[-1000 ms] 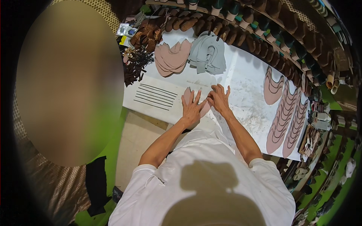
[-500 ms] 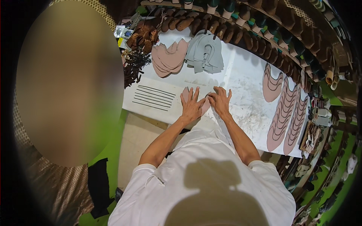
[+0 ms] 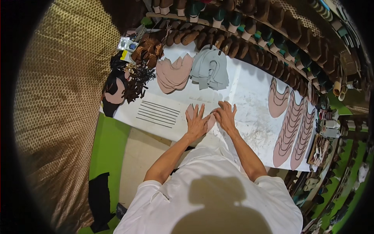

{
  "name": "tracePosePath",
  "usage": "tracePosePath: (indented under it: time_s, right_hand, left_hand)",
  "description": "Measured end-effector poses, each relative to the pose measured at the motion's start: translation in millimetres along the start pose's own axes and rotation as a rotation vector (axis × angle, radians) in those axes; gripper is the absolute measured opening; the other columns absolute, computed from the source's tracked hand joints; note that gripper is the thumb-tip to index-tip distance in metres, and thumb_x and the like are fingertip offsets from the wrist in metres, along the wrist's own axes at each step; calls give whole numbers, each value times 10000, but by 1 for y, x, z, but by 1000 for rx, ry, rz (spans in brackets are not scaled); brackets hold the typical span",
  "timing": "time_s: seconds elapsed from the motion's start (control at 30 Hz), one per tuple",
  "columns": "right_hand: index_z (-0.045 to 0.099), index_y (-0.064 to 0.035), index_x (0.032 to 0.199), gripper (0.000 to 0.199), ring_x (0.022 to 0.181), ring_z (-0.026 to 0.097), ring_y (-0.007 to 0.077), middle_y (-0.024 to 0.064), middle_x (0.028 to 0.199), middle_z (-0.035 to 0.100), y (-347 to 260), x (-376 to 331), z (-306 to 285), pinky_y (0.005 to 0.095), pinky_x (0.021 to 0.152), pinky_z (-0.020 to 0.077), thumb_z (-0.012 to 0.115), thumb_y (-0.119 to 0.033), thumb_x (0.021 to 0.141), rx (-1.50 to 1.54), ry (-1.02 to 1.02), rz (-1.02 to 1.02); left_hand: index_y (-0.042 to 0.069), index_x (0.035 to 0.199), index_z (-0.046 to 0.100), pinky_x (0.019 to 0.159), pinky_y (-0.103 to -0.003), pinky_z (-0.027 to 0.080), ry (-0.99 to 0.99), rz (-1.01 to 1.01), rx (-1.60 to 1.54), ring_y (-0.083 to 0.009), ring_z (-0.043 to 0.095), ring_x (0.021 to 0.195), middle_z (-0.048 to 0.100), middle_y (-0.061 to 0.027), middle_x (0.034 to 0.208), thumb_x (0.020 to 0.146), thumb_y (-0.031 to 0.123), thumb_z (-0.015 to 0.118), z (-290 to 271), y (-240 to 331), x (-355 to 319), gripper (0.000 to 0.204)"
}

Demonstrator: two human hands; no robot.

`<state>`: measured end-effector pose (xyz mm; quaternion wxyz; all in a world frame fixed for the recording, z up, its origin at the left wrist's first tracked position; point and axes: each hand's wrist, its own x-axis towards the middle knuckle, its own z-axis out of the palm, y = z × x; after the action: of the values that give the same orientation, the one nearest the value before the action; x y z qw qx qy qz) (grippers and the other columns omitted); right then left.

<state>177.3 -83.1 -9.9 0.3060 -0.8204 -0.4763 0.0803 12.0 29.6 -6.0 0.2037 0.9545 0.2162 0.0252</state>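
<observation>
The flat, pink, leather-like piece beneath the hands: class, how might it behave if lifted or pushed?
The flat, pink, leather-like piece looks thin, so it is probably light and somewhat floppy when lifted. Lying flat on the white tabletop, it would likely slide rather than roll or tip. The left hand spreads over it, which may resist a push.

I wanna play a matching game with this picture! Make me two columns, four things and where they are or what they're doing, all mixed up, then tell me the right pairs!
Things:
1. grey pieces
2. thin dark strips
3. left hand
4. overlapping pink pieces with dark curved edges

Places and states:
A. at the right end of the table
B. fingers spread on a small pink piece
C. piled near the table's far edge
D. in side-by-side lines on the table's left part

Right pairs: 1-C, 2-D, 3-B, 4-A
</observation>
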Motion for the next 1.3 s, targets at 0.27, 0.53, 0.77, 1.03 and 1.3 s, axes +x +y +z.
tracePosePath:
  time_s: [0.27,0.53,0.77,1.03,1.3]
  right_hand:
    - [753,-138,957,117,1441,405,353,97,1445,564,9,4,9,688,1200,130,739,-243,909,-45,-27,33]
    - [749,-131,943,110,1442,405,357,89,1428,569,7,5,10,688,1205,122,745,-233,900,-50,-30,30]
    - [757,-108,865,145,1414,436,348,74,1388,591,4,15,4,697,1203,141,778,-251,862,-113,-20,-5]
    - [748,-89,861,253,1435,404,363,92,1397,580,9,19,0,704,1192,121,755,-339,901,-128,-75,1]
    - [755,-95,882,196,1437,399,367,89,1419,565,19,19,4,721,1183,138,775,-290,882,-43,-126,52]
  left_hand:
    - [225,1232,748,1127,-773,111,51,-32,-74,-432,188,1560,255,-169,1708,906,201,652,3,1,4,341]
    - [288,1316,725,1131,-787,90,42,-40,-41,-418,189,1567,257,-160,1711,924,197,647,-3,2,6,410]
    - [283,1301,735,1131,-795,94,27,-31,-12,-419,177,1572,256,-152,1713,931,226,648,-1,2,11,384]
    - [258,1233,763,1136,-778,112,69,-45,-59,-412,178,1570,279,-151,1701,932,236,666,1,1,17,317]
    - [257,1213,768,1136,-764,121,85,-45,-72,-420,199,1559,308,-169,1682,900,219,679,1,1,13,328]
